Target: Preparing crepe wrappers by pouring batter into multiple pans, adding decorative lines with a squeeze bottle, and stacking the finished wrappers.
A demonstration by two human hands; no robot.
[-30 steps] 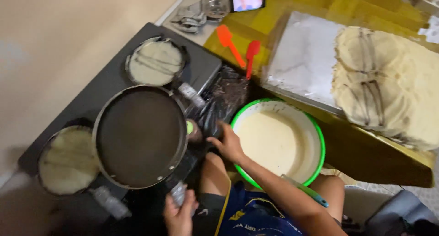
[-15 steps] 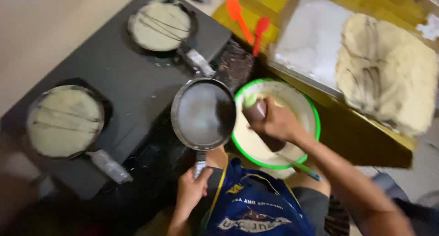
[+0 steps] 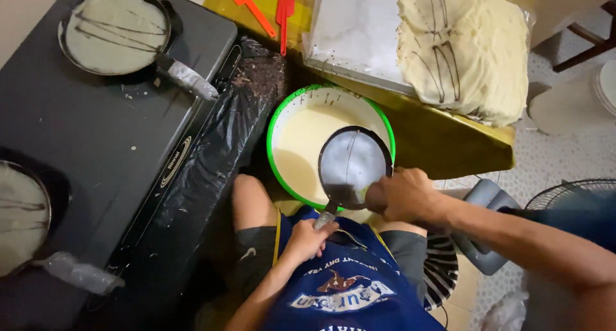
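Note:
My left hand (image 3: 310, 240) grips the handle of a small dark frying pan (image 3: 355, 163), which is tilted over a green-rimmed bowl of pale batter (image 3: 301, 138). My right hand (image 3: 404, 194) is closed at the pan's lower rim on something dark, hidden by the fingers. The pan's surface shines with a thin wet film. I wear a blue apron (image 3: 346, 286).
A black stove top (image 3: 109, 145) on the left carries two pans with pale crepes, one far (image 3: 115, 29) and one near (image 3: 19, 215). A stack of cooked crepes (image 3: 465, 45) lies on a tray (image 3: 350, 29). Orange and red spatulas (image 3: 266, 10) rest on the yellow table.
The pan has moved right, from beside the bowl to above the batter, and has tilted. My right hand has dropped from over the bowl to the pan's lower rim.

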